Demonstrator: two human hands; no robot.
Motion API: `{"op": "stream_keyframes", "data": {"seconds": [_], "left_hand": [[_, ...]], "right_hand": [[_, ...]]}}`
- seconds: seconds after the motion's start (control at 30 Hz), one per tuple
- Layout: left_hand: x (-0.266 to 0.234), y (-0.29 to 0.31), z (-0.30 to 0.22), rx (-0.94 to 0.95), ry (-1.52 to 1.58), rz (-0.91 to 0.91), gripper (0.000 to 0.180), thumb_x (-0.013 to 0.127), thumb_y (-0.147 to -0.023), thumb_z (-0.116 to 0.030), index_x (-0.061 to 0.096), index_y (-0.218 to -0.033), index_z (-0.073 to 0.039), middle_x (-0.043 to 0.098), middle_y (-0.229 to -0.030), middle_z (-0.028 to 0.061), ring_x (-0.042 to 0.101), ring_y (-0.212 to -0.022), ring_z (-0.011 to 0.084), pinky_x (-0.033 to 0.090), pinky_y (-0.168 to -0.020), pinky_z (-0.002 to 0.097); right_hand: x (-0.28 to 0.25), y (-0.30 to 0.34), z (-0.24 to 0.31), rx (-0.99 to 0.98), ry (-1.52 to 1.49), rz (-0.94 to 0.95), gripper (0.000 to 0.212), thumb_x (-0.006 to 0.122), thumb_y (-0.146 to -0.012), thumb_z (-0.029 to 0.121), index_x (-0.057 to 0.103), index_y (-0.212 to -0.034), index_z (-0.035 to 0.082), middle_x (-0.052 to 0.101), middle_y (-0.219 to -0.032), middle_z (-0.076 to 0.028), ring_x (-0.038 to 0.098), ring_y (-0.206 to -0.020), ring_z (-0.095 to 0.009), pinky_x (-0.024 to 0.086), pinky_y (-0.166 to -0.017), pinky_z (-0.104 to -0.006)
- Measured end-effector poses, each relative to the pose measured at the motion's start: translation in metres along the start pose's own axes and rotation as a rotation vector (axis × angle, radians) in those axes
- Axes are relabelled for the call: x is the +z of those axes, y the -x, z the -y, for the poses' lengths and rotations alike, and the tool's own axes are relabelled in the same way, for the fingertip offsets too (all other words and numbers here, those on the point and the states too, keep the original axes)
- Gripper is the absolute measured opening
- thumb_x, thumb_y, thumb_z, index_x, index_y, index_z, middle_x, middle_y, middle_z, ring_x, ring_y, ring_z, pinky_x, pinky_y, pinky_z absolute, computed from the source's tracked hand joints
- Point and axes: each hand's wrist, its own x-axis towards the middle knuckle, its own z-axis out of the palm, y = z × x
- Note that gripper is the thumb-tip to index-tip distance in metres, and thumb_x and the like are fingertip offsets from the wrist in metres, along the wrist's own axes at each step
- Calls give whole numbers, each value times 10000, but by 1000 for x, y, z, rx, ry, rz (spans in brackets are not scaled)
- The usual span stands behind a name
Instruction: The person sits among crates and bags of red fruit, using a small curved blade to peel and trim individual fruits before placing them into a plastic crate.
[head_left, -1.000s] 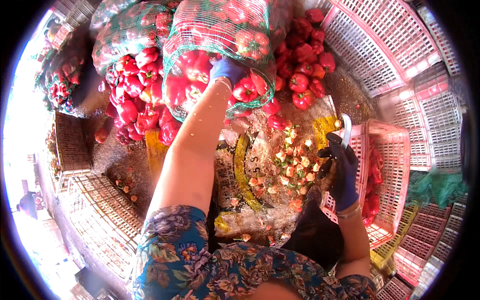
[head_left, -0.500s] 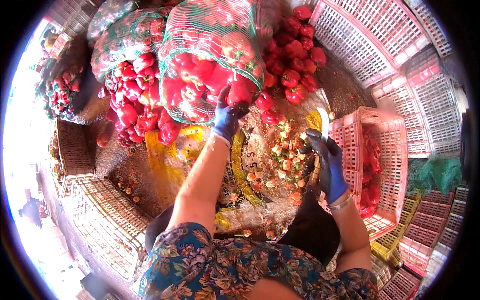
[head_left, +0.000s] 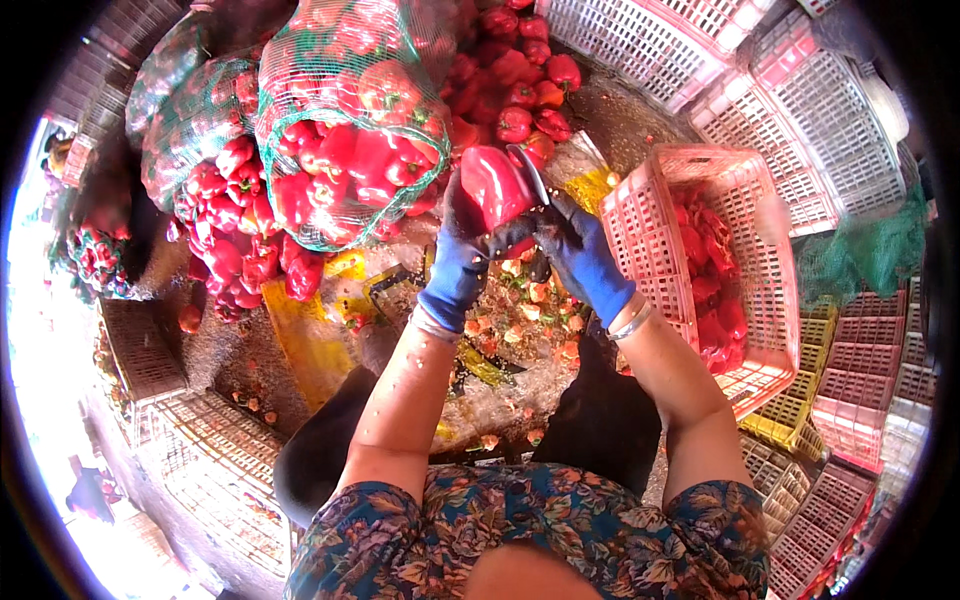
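A red bell pepper (head_left: 492, 187) is held up in front of me, with my left hand (head_left: 462, 255), in a blue and black glove, wrapped round its left and lower side. My right hand (head_left: 583, 250), gloved alike, grips a knife (head_left: 531, 176). Its curved blade lies against the pepper's right side; the handle is mostly hidden in the glove. Beyond my left hand, a green mesh sack (head_left: 357, 75) lies with its mouth toward me, full of red peppers. Cut pepper cores (head_left: 515, 315) are strewn on the ground below my hands.
A pink crate (head_left: 650, 245) holding red peppers stands close to my right forearm. Loose peppers (head_left: 515, 100) lie beyond my hands, and another pile (head_left: 235, 235) is at the left. White crates (head_left: 640, 50) line the far right; an off-white crate (head_left: 215, 450) sits at the near left.
My left hand has drawn a pepper out of the sack's mouth and back toward the middle. My right hand has brought the knife left and up against it. The view has shifted rightward.
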Motion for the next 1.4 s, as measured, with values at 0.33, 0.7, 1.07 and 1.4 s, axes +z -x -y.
{"op": "stream_keyframes", "data": {"seconds": [0.33, 0.7, 1.07, 1.4], "left_hand": [[18, 14, -19, -6, -187, -147, 983, 874, -560, -116, 346, -1384, -24, 500, -1299, 102, 513, -1163, 234, 453, -985, 383], [16, 12, 13, -26, -3, -296, 619, 677, -744, -22, 417, -1305, -57, 544, -1230, 115, 557, -1107, 262, 487, -947, 391], [2, -3, 6, -322, 312, -288, 463, 646, -865, -227, 485, -1271, -75, 570, -1204, 106, 560, -1112, 238, 475, -928, 391], [5, -17, 21, -244, 89, -353, 383, 649, -885, -208, 517, -1212, -59, 628, -1078, 82, 626, -974, 225, 535, -827, 363]], "right_hand": [[2, 16, 73, -275, 391, -20, 106, 640, -873, 142, 662, -895, 40, 617, -656, -150, 589, -510, -263, 447, -468, -375], [-11, 19, 38, -280, 664, 42, 140, 618, -864, 203, 636, -840, 66, 588, -648, -190, 586, -606, -398, 447, -516, -460], [-27, 33, 13, -327, 1016, 162, 95, 610, -839, 146, 564, -846, 63, 553, -682, -148, 568, -605, -365, 442, -527, -446], [-24, 14, 16, -348, 732, 13, 530, 723, -745, 171, 546, -1237, 85, 644, -926, -174, 639, -817, -349, 529, -687, -405]]}}
